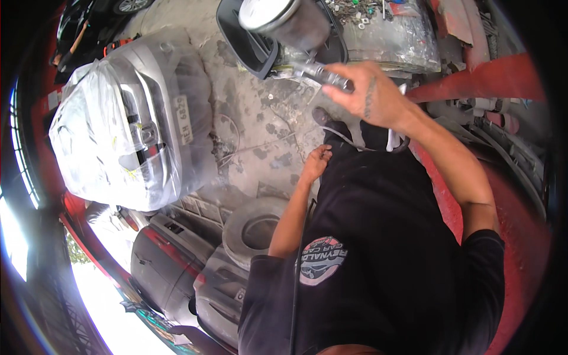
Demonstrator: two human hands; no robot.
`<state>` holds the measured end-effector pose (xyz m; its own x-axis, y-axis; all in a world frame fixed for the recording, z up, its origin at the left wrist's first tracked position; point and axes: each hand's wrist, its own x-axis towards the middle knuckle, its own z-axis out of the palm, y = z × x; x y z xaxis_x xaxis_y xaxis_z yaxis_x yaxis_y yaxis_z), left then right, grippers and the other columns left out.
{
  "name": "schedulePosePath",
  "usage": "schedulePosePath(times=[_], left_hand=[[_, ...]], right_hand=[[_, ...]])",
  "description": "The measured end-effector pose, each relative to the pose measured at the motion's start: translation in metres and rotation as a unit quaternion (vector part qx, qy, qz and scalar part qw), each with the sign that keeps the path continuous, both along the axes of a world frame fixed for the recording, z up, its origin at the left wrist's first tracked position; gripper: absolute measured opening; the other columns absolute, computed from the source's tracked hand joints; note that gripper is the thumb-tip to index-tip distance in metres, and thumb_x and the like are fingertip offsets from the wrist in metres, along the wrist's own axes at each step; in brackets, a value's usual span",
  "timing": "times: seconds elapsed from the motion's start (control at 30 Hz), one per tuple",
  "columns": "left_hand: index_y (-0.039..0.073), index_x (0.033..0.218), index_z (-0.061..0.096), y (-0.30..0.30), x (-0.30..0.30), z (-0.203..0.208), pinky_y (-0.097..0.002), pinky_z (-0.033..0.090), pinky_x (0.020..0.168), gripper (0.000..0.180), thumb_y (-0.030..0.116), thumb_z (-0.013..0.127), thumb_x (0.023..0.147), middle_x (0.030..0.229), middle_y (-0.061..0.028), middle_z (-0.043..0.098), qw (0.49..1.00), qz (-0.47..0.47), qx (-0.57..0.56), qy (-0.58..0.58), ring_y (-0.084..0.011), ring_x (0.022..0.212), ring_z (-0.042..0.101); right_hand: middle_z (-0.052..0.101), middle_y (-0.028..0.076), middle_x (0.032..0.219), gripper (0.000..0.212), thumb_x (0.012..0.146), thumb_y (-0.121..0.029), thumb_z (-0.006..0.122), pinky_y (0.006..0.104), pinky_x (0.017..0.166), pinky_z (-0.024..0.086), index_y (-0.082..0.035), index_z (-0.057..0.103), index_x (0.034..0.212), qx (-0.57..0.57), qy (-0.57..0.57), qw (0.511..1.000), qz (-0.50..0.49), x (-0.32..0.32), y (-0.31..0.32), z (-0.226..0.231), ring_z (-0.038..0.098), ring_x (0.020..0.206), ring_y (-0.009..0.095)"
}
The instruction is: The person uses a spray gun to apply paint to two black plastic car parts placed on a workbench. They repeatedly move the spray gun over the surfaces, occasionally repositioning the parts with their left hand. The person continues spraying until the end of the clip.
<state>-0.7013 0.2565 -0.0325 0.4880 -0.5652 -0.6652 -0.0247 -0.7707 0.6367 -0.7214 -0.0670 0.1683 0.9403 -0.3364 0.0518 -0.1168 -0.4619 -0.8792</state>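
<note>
- Scuffed concrete floor (260, 109) shows toward eleven o'clock.
- My right hand (370, 94), between one and two o'clock, wraps round a spray gun (319, 72); my left hand (318, 158), nearer the middle at two, is half curled, pinching something or nothing, I can't tell.
- Its cup (302, 29), at twelve, is capped white, contents hidden.
- Spraying seems under way; how much is left doesn't show.
- Ten o'clock: a car (157, 86) wrapped in clear sheeting (89, 136), covering apparently done.
</note>
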Motion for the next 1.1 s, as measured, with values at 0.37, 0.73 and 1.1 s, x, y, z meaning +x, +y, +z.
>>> schedulePosePath(times=[0.37,0.73,1.1], left_hand=[[-0.001,0.123,0.067,0.022,0.000,-0.006,-0.0344,0.052,0.072,0.029,0.014,0.064,0.098,0.086,-0.0142,0.071,0.999,0.003,-0.020,-0.036,-0.0194,0.076,0.065],[0.001,0.124,0.067,0.013,0.001,0.006,-0.0353,0.052,0.075,0.030,0.016,0.064,0.099,0.089,-0.0162,0.072,0.999,0.021,0.041,0.025,-0.0223,0.080,0.067],[0.000,0.125,0.067,0.016,-0.013,-0.003,-0.0343,0.052,0.077,0.031,0.016,0.064,0.099,0.090,-0.0151,0.072,0.998,0.062,0.010,0.022,-0.0206,0.082,0.066]], right_hand=[[0.061,0.025,0.064,0.048,0.090,-0.029,0.070,0.0403,0.065,0.051,0.010,0.067,0.119,0.041,0.034,0.999,-0.007,0.015,-0.028,0.001,0.066,0.061,0.032],[0.063,0.022,0.067,0.049,0.089,-0.030,0.067,0.0395,0.070,0.052,0.007,0.068,0.120,0.087,0.082,0.993,0.021,0.018,-0.068,0.023,0.066,0.064,0.031],[0.067,0.027,0.078,0.051,0.092,-0.032,0.068,0.0427,0.076,0.054,0.009,0.065,0.122,-0.054,-0.033,0.997,-0.054,0.115,-0.074,0.018,0.072,0.078,0.035]])
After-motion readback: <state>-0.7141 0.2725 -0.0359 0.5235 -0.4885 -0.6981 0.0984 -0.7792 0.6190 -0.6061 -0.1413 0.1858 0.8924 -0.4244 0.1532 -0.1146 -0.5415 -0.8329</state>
